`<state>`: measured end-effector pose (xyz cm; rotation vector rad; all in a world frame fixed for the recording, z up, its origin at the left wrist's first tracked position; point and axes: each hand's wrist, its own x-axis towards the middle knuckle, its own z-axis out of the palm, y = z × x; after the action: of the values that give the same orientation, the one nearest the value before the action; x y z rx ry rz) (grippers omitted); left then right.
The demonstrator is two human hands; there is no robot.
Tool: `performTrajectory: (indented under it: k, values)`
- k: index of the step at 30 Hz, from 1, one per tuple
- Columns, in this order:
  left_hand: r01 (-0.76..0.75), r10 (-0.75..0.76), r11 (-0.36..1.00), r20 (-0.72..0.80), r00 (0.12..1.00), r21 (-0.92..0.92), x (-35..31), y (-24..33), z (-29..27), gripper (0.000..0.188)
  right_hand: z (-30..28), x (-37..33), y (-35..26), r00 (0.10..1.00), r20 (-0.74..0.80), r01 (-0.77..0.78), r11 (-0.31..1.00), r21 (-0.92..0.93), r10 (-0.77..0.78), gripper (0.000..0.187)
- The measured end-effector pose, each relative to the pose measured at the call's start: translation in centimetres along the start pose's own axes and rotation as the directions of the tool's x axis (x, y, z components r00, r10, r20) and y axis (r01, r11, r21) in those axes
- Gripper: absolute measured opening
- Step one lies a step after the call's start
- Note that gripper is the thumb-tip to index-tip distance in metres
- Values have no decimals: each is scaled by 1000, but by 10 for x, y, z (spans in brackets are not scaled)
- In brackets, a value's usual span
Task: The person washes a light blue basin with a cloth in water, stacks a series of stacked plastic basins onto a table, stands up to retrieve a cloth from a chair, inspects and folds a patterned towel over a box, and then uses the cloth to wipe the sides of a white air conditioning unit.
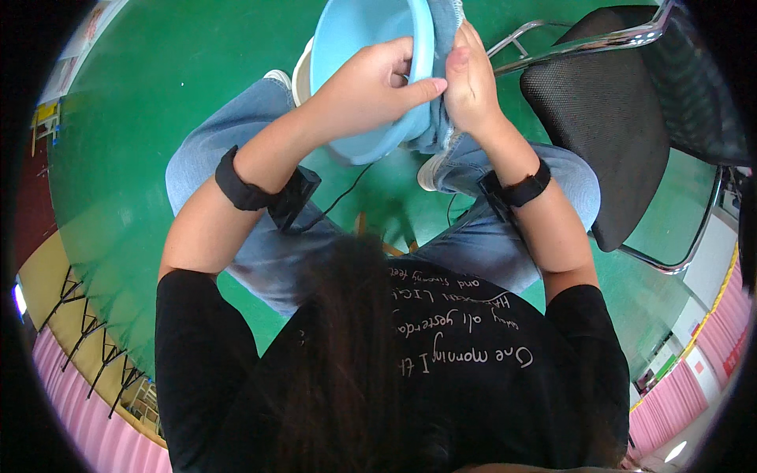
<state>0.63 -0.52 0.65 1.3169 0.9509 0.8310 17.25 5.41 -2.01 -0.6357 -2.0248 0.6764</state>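
While gripping a tilted blue bucket [424, 49] by its rim with the left hand [371, 85], presses a grey-blue cloth [445, 33] against its outside with the flat right hand [473, 88], out ahead over green floor [130, 158].

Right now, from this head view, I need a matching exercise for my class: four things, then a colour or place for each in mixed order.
Column one:
1. Basin
2. Cloth
3. Chair
4. Floor

Column two:
A. Green
B. Greyish blue, against the right hand
C. Black seat, at the picture's right
D. Light blue, left hand at its rim

Pairs: 1-D, 2-B, 3-C, 4-A
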Motion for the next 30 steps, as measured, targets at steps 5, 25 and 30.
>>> performTrajectory:
  k: [5, 25, 30]
  values:
    - [27, -26, 1000, 82, 996, -9, -3, 12, 1, 31, -4, -5, 7, 985, 30, -170, 985, -28, 171, 65]
    - [-31, 15, 998, 293, 956, 52, -25, 48, -11, 30, -45, 15, 37, 568, 314, -821, 497, 281, 761, 48]
    - [-88, 101, 993, 180, 978, -80, -34, 57, -10, 33, -51, 20, 49, 419, 448, -884, 242, 401, 790, 46]
